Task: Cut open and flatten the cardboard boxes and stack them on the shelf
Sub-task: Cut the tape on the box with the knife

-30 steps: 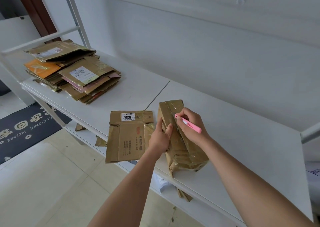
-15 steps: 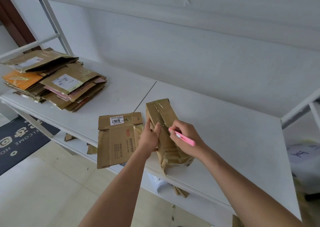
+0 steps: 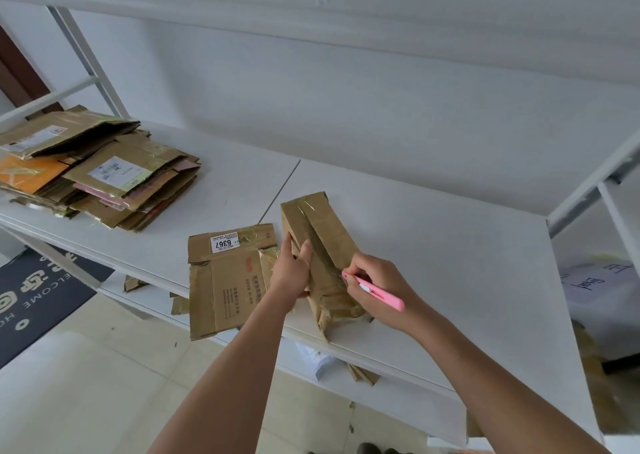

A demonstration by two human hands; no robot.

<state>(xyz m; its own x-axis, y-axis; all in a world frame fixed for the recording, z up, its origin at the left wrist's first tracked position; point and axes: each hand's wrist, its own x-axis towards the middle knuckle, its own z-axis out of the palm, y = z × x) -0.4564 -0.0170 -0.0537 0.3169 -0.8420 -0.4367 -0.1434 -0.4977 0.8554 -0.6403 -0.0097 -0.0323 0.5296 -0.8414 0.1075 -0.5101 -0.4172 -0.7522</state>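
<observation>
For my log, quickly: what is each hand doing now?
Left hand: grips the taped brown cardboard box.
Right hand: holds the pink plastic utility knife.

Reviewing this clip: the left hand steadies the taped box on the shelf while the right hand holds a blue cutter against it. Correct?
Not quite: the cutter is pink, not blue, as the head view shows. The rest holds: the left hand steadies the taped box on the shelf while the right hand holds the cutter against it.

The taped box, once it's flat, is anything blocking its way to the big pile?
Nothing visible. Bare shelf lies between the taped box and the pile; the flattened box sits nearer the front edge.
</observation>
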